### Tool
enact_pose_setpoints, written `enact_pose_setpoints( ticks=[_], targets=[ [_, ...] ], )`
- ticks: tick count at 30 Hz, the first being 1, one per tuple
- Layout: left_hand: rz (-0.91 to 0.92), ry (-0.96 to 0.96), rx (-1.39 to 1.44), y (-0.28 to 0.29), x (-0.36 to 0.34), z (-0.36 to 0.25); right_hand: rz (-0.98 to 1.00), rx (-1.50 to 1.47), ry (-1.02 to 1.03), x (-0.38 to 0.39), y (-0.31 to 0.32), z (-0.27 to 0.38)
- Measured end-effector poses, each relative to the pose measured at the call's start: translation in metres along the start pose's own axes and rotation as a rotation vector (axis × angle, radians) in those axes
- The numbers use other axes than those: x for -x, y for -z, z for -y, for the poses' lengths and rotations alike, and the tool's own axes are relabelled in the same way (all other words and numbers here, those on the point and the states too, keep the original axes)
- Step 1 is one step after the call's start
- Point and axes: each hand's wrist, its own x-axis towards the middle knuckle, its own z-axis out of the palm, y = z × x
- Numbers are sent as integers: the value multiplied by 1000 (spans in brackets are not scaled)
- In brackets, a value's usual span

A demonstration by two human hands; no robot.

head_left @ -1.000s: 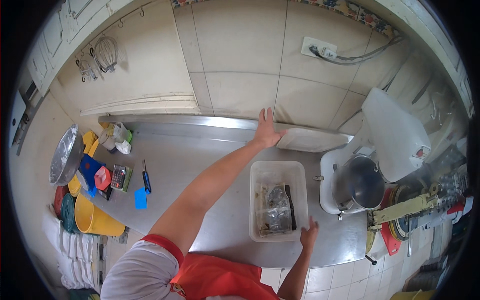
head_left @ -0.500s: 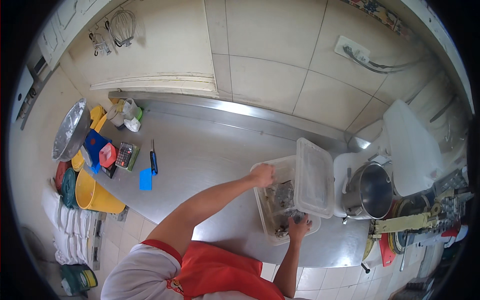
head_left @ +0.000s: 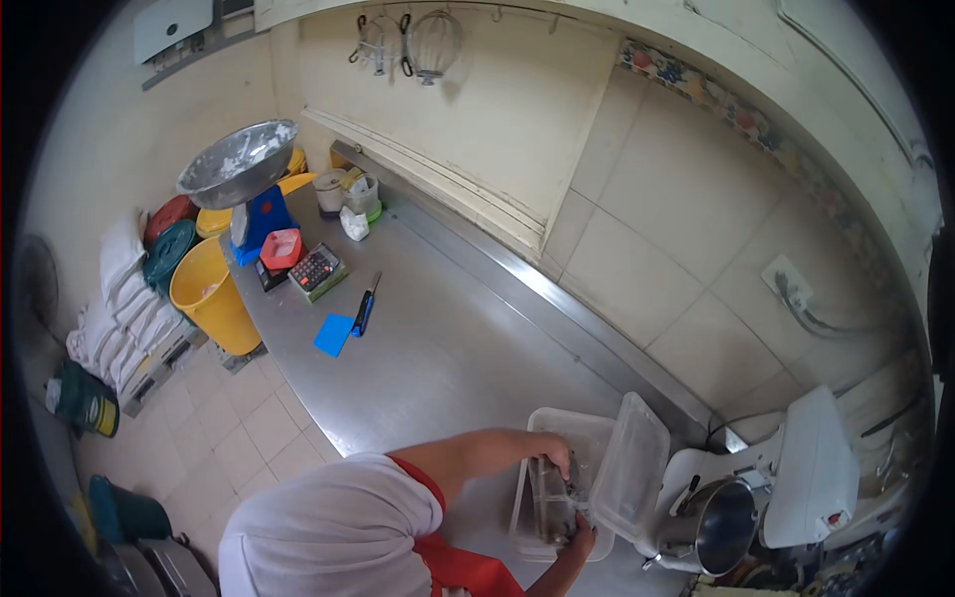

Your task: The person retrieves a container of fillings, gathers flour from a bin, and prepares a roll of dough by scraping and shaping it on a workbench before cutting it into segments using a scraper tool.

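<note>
A clear plastic-looking package (head_left: 554,505) with dark, greyish contents lies between my hands, over the clear plastic bin (head_left: 517,532). My left hand (head_left: 550,451) grips its far end, fingers curled. The near end is in my right hand (head_left: 577,542), whose fingers are partly hidden. What exactly the package holds is too unclear to tell. The bin's translucent lid (head_left: 634,468) stands tilted along the bin's right side.
Right of the bin stands a white stand mixer (head_left: 821,468) with a steel bowl (head_left: 723,542). Farther left on the steel table (head_left: 438,348) lie a knife (head_left: 366,306), a blue scraper (head_left: 333,334), a calculator (head_left: 315,267) and a blue scale (head_left: 264,224) bearing a metal basin (head_left: 239,164).
My left hand has gone from the bin's rim to the package, and both hands now hold it. The view has swung, showing more of the left side and floor.
</note>
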Motion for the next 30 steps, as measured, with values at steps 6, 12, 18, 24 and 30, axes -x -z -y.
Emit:
enact_pose_setpoints(
  ticks=[6,12,18,24,30],
  targets=[
    [-280,-125,-298,47,99,-19,178,-197,159,95,-47,62],
    [-428,72,113,11,223,97,397,151,329,169,-114,54],
    [-445,519,238,0,295,178,702,365,202,147,-205,-8],
    [-970,310,318,22,315,257,575,490,601,145,-300,2],
    [-1293,85,518,-27,302,340,590,534,355,166,-349,-25]
  ],
)
